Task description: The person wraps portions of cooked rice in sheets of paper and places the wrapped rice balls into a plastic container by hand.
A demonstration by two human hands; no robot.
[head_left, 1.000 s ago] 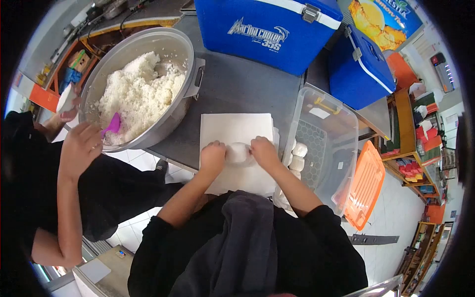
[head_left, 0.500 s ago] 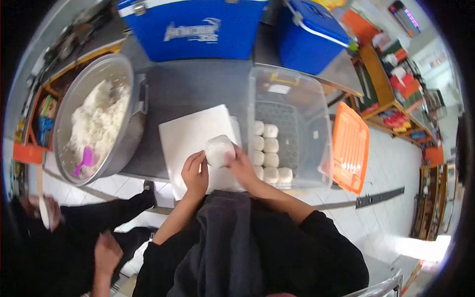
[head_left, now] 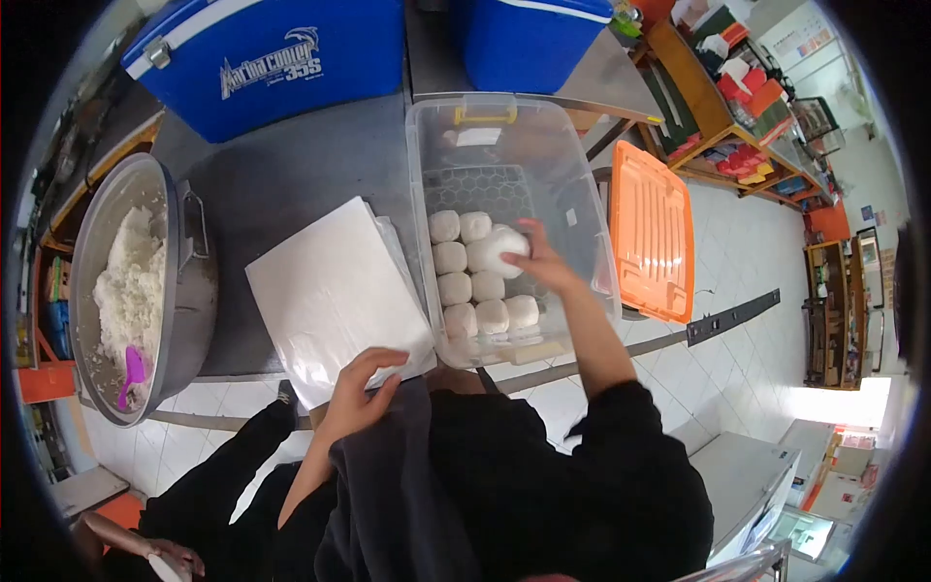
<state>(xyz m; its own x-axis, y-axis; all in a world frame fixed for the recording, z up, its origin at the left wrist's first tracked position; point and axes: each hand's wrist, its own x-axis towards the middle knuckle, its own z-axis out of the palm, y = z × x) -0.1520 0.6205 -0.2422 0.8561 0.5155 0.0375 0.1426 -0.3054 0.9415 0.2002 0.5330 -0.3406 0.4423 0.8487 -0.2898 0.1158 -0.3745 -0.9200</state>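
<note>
A round white wrapped packet is in the grasp of my right hand, inside the clear plastic box. Rows of similar white packets lie on the box's floor, beside and below the held one. My left hand is open and holds nothing, its fingers apart near the lower edge of a stack of white paper sheets. That stack lies on the dark table, left of the box.
A big metal pot of white rice-like food holds a purple scoop. Blue coolers stand at the back. An orange lid leans right of the box. At lower left, another person's hand holds something pale.
My right hand has carried the white packet from above the paper stack into the box. My left hand has let go of it and dropped lower. The view has shifted right.
</note>
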